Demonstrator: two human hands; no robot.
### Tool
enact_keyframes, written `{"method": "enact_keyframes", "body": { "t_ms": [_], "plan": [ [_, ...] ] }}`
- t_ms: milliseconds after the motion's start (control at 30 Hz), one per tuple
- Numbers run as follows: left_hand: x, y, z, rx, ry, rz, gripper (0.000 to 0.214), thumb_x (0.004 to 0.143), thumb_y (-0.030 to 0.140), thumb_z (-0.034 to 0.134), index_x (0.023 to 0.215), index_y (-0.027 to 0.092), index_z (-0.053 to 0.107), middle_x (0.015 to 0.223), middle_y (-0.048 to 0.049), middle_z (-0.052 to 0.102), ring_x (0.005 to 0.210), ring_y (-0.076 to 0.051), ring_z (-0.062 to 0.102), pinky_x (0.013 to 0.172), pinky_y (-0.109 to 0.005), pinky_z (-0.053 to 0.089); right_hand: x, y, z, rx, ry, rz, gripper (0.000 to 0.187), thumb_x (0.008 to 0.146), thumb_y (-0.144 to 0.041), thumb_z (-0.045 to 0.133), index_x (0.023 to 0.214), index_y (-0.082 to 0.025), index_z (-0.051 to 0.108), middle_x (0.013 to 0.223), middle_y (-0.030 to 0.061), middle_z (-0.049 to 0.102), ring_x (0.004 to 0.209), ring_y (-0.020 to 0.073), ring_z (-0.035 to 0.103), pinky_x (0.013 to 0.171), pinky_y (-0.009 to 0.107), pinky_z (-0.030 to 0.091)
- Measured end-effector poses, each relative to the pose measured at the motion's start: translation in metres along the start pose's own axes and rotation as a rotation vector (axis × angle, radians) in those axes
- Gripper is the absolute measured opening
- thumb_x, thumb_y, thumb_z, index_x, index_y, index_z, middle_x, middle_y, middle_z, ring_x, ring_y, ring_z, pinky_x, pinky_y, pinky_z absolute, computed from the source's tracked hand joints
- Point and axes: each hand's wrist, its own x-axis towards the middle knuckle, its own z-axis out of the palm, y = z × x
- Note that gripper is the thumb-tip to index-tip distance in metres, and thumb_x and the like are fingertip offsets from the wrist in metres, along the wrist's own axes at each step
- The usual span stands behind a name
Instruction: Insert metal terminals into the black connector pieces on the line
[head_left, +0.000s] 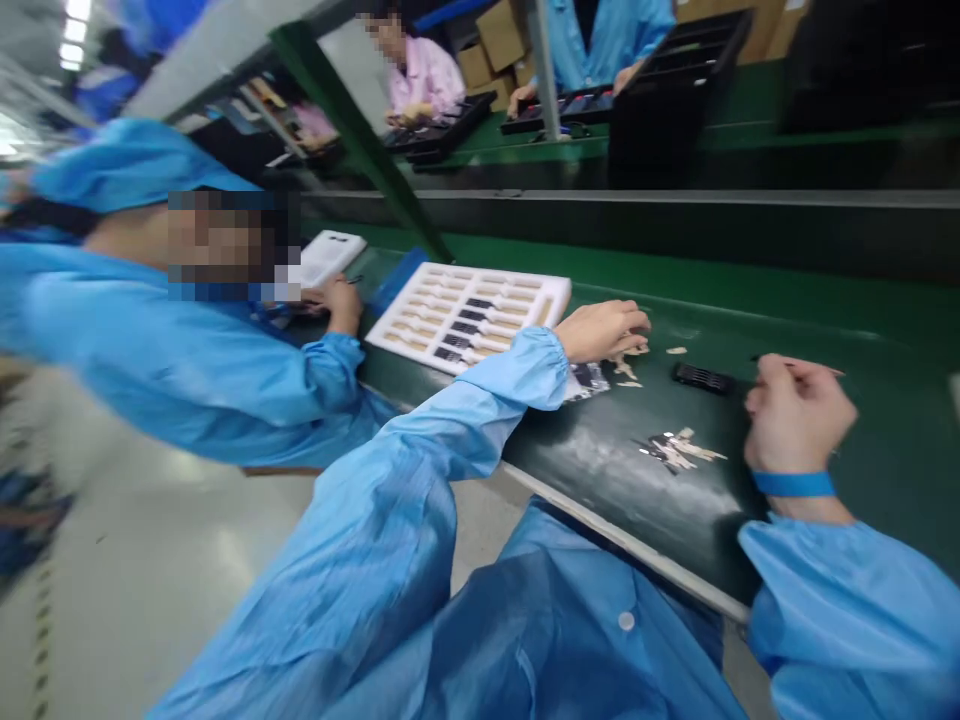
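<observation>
My left hand (pixel 604 330) rests on the green bench, fingers curled down over a few small tan strips (pixel 626 368) beside a white tray (pixel 555 295). What lies under the fingers is hidden. My right hand (pixel 795 410) is closed in a pinch round a thin stick-like tool (pixel 814 368), whose tip points left toward a small black part (pixel 701 377) lying on the bench. Between my hands, nearer me, lies a small heap of tan and dark strips (pixel 679 450). Both arms wear blue sleeves.
The white tray holds rows of tan and black parts. A co-worker in blue (pixel 172 340) leans over the bench at my left, one hand by a white card (pixel 330 255). Across the bench, other people handle black trays (pixel 442 125). A green post (pixel 352 130) slants overhead.
</observation>
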Motion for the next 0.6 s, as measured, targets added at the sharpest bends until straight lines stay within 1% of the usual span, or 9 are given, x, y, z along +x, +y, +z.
{"method": "enact_keyframes", "body": {
  "t_ms": [33,100,200,267,333,400,467,533,600],
  "plan": [
    [-0.014,-0.016,-0.006,-0.004,0.019,-0.041,0.031,0.101,0.036,0.047,0.119,0.02,0.066,0.118,-0.0088,0.066,0.108,-0.02,0.062,0.087,-0.029,0.045,0.0,0.001,0.0,0.009,0.027,-0.009,0.025,0.067,-0.035,0.071,0.08,-0.016,0.061,0.063,0.0003,0.054,0.047,0.0115,0.046,0.044,0.029,0.033],
    [-0.045,-0.052,-0.02,0.012,0.04,-0.152,0.029,0.1,0.034,0.047,0.114,0.02,0.069,0.114,-0.0083,0.069,0.104,-0.02,0.064,0.09,-0.029,0.046,0.001,0.001,0.003,0.005,0.042,-0.007,0.024,0.063,-0.035,0.069,0.076,-0.018,0.059,0.062,-0.0001,0.053,0.046,0.0121,0.045,0.044,0.03,0.033],
    [-0.095,-0.109,-0.044,0.099,0.046,-0.416,0.03,0.098,0.031,0.047,0.109,0.018,0.072,0.112,-0.0089,0.071,0.103,-0.021,0.064,0.093,-0.031,0.046,-0.002,0.0,0.007,0.034,0.038,-0.011,0.021,0.06,-0.033,0.069,0.073,-0.02,0.059,0.061,0.0003,0.052,0.046,0.0132,0.046,0.043,0.031,0.031],
    [-0.123,-0.141,-0.058,0.168,0.034,-0.583,0.031,0.097,0.029,0.047,0.111,0.018,0.072,0.112,-0.0081,0.072,0.103,-0.02,0.064,0.094,-0.03,0.046,-0.005,-0.001,0.008,0.059,0.026,-0.023,0.021,0.059,-0.031,0.071,0.071,-0.02,0.059,0.063,0.0016,0.054,0.045,0.0133,0.045,0.043,0.031,0.03],
    [-0.144,-0.166,-0.067,0.196,0.02,-0.646,0.032,0.096,0.026,0.046,0.111,0.016,0.072,0.113,-0.0091,0.071,0.101,-0.02,0.063,0.094,-0.03,0.046,-0.007,0.0,0.007,0.052,0.024,-0.038,0.019,0.059,-0.029,0.072,0.071,-0.02,0.061,0.064,0.0025,0.055,0.046,0.0135,0.046,0.043,0.032,0.03],
    [-0.156,-0.181,-0.07,0.206,-0.008,-0.664,0.03,0.093,0.024,0.049,0.111,0.016,0.072,0.116,-0.0093,0.069,0.1,-0.019,0.062,0.093,-0.03,0.046,-0.006,0.001,0.006,0.038,0.036,-0.038,0.018,0.059,-0.028,0.072,0.071,-0.02,0.062,0.064,0.0028,0.055,0.046,0.0137,0.046,0.042,0.032,0.03],
    [-0.161,-0.19,-0.07,0.206,-0.048,-0.662,0.03,0.089,0.022,0.054,0.113,0.017,0.072,0.12,-0.0082,0.067,0.097,-0.017,0.061,0.093,-0.029,0.046,-0.005,0.003,0.005,0.035,0.042,-0.011,0.018,0.058,-0.026,0.072,0.071,-0.021,0.061,0.064,0.0028,0.055,0.045,0.0138,0.046,0.042,0.032,0.03],
    [-0.161,-0.196,-0.069,0.199,-0.09,-0.65,0.033,0.086,0.022,0.058,0.117,0.019,0.071,0.122,-0.0069,0.065,0.095,-0.016,0.061,0.093,-0.027,0.045,-0.005,0.003,0.004,0.039,0.039,0.015,0.018,0.057,-0.026,0.072,0.07,-0.021,0.061,0.064,0.0028,0.056,0.045,0.0138,0.046,0.042,0.032,0.03],
    [-0.157,-0.199,-0.071,0.195,-0.127,-0.637,0.035,0.084,0.022,0.061,0.117,0.02,0.071,0.123,-0.0064,0.065,0.096,-0.016,0.06,0.094,-0.027,0.044,-0.005,0.003,0.005,0.042,0.033,-0.003,0.018,0.057,-0.026,0.072,0.07,-0.02,0.061,0.065,0.003,0.056,0.045,0.0137,0.046,0.042,0.033,0.03]
  ]
}}
